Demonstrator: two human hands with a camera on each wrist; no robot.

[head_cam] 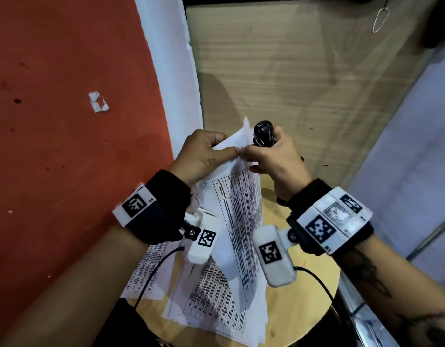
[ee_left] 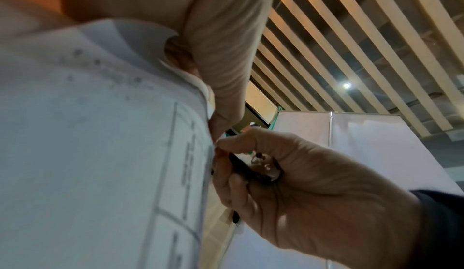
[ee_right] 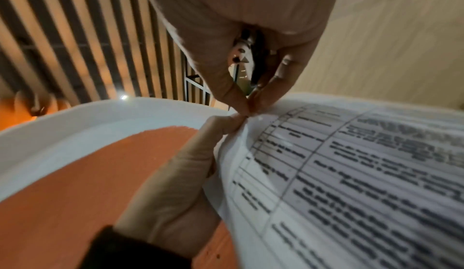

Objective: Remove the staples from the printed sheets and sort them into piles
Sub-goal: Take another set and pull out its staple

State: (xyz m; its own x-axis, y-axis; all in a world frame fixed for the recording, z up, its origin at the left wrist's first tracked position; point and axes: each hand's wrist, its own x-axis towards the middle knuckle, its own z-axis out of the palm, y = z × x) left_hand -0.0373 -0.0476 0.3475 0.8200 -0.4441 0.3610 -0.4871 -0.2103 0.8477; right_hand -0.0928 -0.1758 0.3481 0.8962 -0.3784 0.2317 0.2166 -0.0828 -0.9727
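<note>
1. A red wall (head_cam: pixel 73 121) fills the left of the head view, with a torn white scrap (head_cam: pixel 98 102) stuck to it.
2. Just right of the red wall runs a white strip (head_cam: pixel 171 71), then a pale wood-grain panel (head_cam: pixel 291 71).
3. Right of that panel stands a pale lilac partition (head_cam: pixel 416 146).
4. A thin wire loop (head_cam: pixel 380 17) hangs near the wood panel's upper right corner.
5. Below the panel lies a round, light wooden bench (head_cam: pixel 304 309).
6. Overhead, pale slats (ee_left: pixel 351 35) cross a dark ceiling, with what may be a small round lamp (ee_left: pixel 347 85) between them.
</note>
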